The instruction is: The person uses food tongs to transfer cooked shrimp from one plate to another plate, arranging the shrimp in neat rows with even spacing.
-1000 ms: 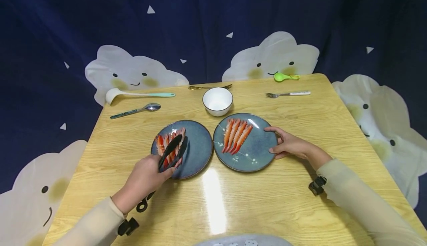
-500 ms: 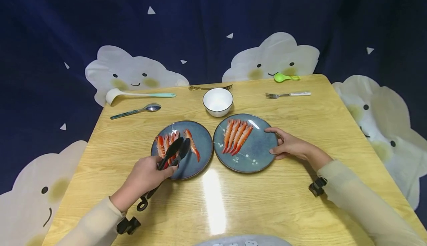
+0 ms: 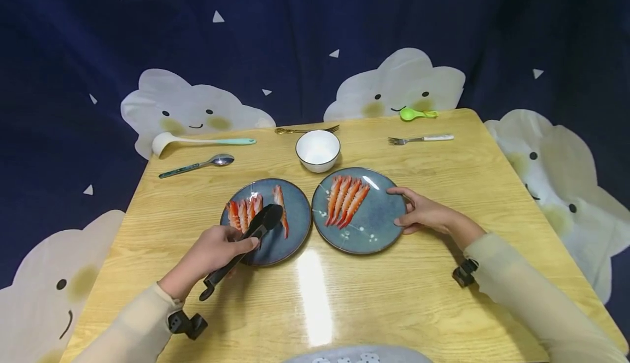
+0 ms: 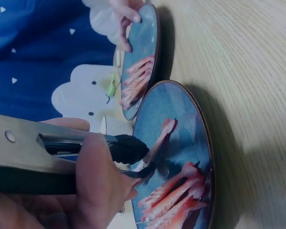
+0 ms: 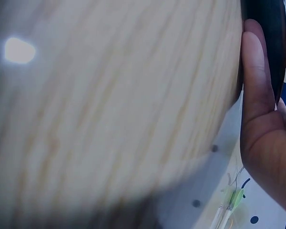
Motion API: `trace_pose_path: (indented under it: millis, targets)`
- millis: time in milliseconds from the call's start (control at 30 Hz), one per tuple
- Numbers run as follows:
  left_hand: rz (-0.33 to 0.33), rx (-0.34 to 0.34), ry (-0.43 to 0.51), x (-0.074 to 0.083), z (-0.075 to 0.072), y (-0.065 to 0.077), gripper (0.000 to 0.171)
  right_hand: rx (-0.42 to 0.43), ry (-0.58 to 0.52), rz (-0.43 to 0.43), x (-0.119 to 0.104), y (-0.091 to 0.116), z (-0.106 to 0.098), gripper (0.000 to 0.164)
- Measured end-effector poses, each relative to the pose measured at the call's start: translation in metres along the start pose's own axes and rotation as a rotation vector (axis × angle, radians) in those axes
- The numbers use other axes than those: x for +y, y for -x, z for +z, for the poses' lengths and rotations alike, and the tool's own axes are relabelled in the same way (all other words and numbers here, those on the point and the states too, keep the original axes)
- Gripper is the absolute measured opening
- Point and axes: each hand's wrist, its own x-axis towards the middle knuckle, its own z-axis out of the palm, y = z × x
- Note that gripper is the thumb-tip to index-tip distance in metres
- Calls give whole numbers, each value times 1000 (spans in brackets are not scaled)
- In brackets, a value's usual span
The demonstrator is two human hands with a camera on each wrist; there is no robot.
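A person's left hand (image 3: 216, 251) grips black tongs (image 3: 268, 218) over the near side of the left blue plate (image 3: 297, 215), their tips close to a single red-and-white shrimp (image 3: 279, 195) lying apart from a row of shrimp (image 3: 241, 214) on that plate's left; whether they touch it is unclear. The right hand (image 3: 424, 212) holds the right rim of the right blue plate (image 3: 384, 215), where four shrimp (image 3: 347, 202) lie side by side left of centre. A white bowl (image 3: 318, 150) stands beyond both plates on the wooden table (image 3: 394, 303).
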Motion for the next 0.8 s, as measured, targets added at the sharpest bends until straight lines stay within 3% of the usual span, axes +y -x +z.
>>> trace_pose_path:
  millis: [133,367,600,733,800]
  targets:
    - [18,13,-14,2,0,1,43,5,-4,12,-1,-1,0,83]
    - [211,101,-215,20,0,1,39,7,-1,10,0,0,-2,83]
    - [338,52,-240,52,10,-3,36,5,-4,5,4,-3,-3,84]
    - [405,-2,-238,70,22,-9,35,8,-2,5,4,-2,-3,84]
    - [457,-34,-237,77,30,-14,27,13,0,4,3,-2,-3,84]
